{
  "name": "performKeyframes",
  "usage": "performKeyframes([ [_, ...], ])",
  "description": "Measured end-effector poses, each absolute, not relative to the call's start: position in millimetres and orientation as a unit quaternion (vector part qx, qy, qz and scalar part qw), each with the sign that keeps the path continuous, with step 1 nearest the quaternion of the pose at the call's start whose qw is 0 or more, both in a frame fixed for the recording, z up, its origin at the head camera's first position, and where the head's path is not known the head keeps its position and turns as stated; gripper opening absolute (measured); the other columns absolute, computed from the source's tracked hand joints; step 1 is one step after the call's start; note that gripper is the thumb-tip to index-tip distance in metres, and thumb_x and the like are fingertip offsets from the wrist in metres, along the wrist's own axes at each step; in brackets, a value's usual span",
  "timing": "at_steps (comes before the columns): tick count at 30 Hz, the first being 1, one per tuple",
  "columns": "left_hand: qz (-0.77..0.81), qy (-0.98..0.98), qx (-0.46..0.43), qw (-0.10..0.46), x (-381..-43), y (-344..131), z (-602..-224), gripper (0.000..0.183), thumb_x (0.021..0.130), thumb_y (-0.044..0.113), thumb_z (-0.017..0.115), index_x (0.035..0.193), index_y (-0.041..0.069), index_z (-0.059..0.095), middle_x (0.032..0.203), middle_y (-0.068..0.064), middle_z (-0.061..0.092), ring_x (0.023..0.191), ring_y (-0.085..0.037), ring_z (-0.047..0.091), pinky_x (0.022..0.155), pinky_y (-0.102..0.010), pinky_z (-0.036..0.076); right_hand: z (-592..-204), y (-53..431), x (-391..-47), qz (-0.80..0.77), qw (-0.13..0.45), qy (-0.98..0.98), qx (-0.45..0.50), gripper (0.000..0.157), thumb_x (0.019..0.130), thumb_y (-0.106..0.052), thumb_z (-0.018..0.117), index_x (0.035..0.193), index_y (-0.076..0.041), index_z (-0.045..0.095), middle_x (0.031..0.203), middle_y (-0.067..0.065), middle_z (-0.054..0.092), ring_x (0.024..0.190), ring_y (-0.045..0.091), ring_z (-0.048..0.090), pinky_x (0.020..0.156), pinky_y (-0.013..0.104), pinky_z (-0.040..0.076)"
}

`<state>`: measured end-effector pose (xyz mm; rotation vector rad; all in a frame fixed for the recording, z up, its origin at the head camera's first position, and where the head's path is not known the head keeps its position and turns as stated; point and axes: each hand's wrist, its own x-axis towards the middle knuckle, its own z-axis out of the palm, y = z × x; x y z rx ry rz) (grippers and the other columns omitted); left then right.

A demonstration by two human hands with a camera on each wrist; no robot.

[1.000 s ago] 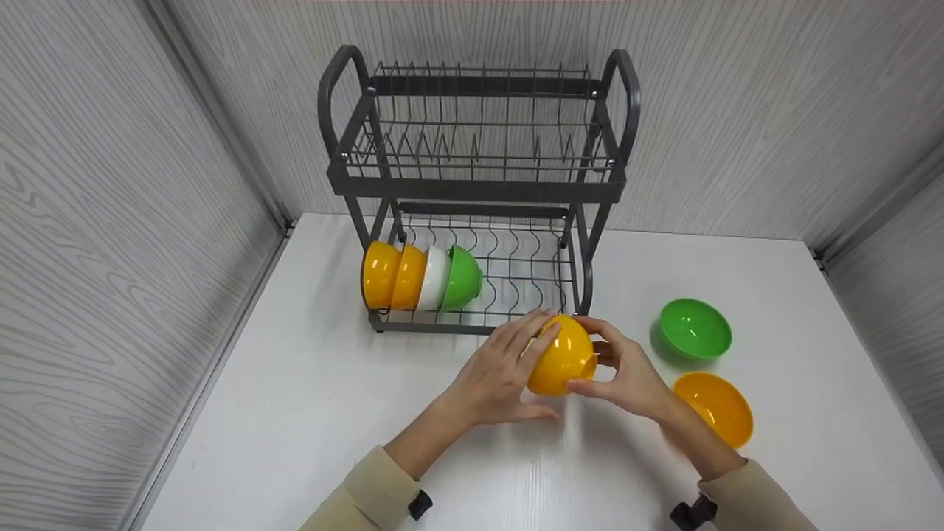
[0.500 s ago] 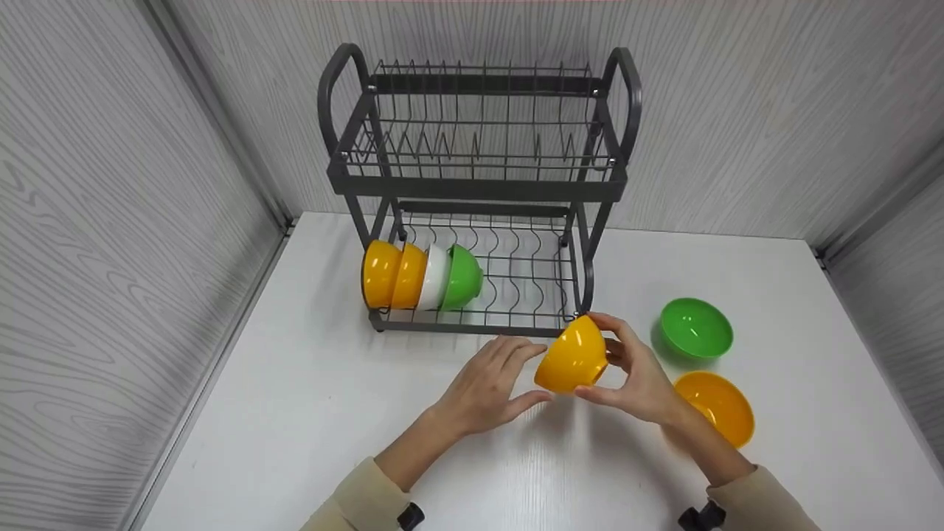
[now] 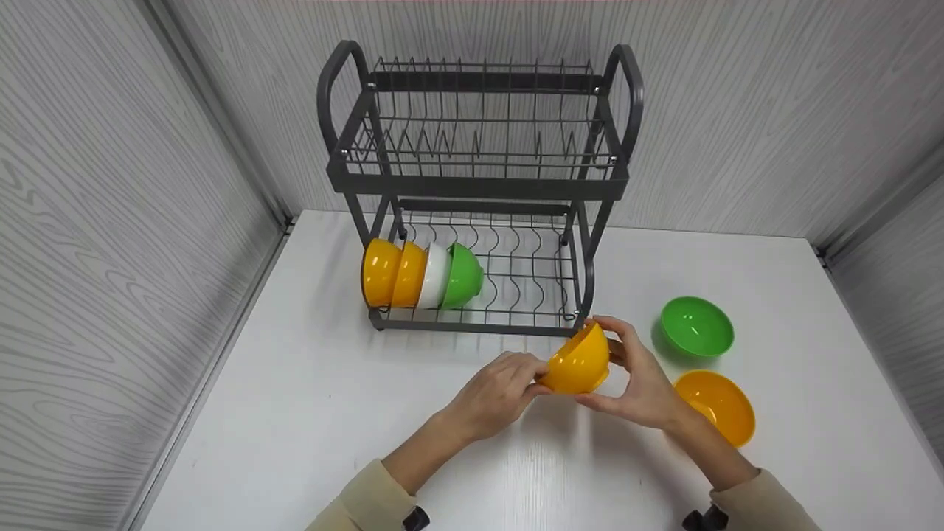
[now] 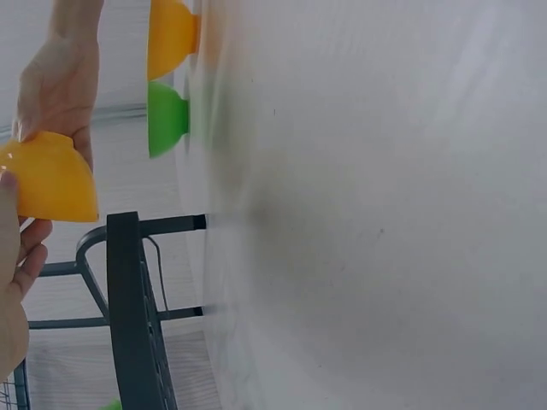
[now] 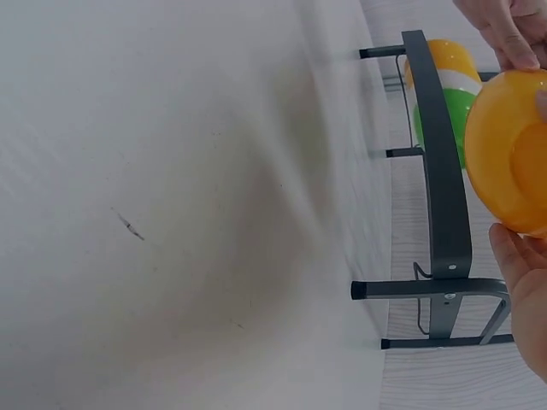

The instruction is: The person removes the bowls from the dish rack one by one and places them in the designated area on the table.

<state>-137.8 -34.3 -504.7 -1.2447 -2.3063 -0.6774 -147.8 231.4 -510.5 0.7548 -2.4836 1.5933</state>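
Both hands hold a yellow-orange bowl (image 3: 579, 365) in front of the rack's lower right corner, raised over the table and tilted with its opening toward the upper left. My left hand (image 3: 495, 392) pinches the rim at its left, thumb below and fingers above. On the other side, my right hand (image 3: 640, 380) grips the bowl, thumb low and fingers around the far side. The left wrist view shows the bowl (image 4: 53, 178) between the two hands. Its round base faces the camera in the right wrist view, where the right thumb and fingers (image 5: 514, 256) lie at its edge.
A dark two-tier dish rack (image 3: 479, 188) stands behind the hands. On its lower tier, two orange bowls (image 3: 381, 274), a white bowl (image 3: 434, 276) and a green bowl (image 3: 463, 276) stand on edge. Another green bowl (image 3: 697, 327) and orange bowl (image 3: 719, 405) sit on the table at right.
The left hand drew back from the bowl's side, then came in to pinch its rim. The bowl moved slightly right and turned, its opening now tipped more upward.
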Motion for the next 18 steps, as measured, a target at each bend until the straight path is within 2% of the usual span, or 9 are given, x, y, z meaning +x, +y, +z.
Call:
performKeyframes([
  [3, -0.206, -0.829, -0.467, 0.228, -137, -33, -505, 0.020, 0.098, 0.025, 0.071, 0.111, 0.010, 0.064, 0.100, 0.003, 0.071, 0.093, -0.012, 0.066, 0.093, -0.021, 0.056, -509, 235, -146, 0.509, 0.044, -0.823, 0.250, 0.102, 0.070, -0.016, 0.098, 0.153, -0.006, 0.040, 0.155, 0.018, 0.054, 0.133, 0.029, 0.066, 0.107, 0.020, 0.053],
  [6, -0.161, -0.828, -0.478, 0.243, -137, -32, -505, 0.016, 0.099, 0.025, 0.072, 0.110, 0.015, 0.068, 0.104, 0.006, 0.072, 0.096, -0.011, 0.066, 0.095, -0.020, 0.055, -504, 238, -143, 0.495, 0.033, -0.833, 0.246, 0.100, 0.071, -0.019, 0.098, 0.153, -0.009, 0.042, 0.155, 0.011, 0.055, 0.134, 0.036, 0.065, 0.109, 0.022, 0.052],
  [9, -0.128, -0.829, -0.483, 0.250, -137, -31, -505, 0.014, 0.098, 0.026, 0.073, 0.110, 0.019, 0.071, 0.108, 0.008, 0.073, 0.101, -0.010, 0.065, 0.096, -0.020, 0.054, -496, 241, -141, 0.480, 0.014, -0.845, 0.235, 0.100, 0.072, -0.024, 0.099, 0.154, -0.013, 0.042, 0.157, 0.005, 0.053, 0.136, 0.033, 0.064, 0.111, 0.027, 0.053],
  [13, -0.084, -0.827, -0.492, 0.260, -138, -31, -505, 0.013, 0.098, 0.025, 0.074, 0.111, 0.023, 0.072, 0.110, 0.009, 0.073, 0.105, -0.011, 0.065, 0.096, -0.020, 0.053, -485, 244, -139, 0.446, -0.008, -0.865, 0.231, 0.103, 0.071, -0.031, 0.099, 0.155, -0.014, 0.041, 0.159, 0.004, 0.050, 0.138, 0.030, 0.062, 0.110, 0.041, 0.056],
  [18, -0.029, -0.819, -0.499, 0.283, -140, -32, -506, 0.016, 0.098, 0.024, 0.075, 0.112, 0.029, 0.070, 0.108, 0.010, 0.071, 0.103, -0.010, 0.065, 0.090, -0.019, 0.053, -475, 244, -140, 0.384, -0.027, -0.890, 0.243, 0.108, 0.070, -0.039, 0.099, 0.157, -0.015, 0.040, 0.159, 0.010, 0.050, 0.137, 0.032, 0.059, 0.106, 0.054, 0.057],
])
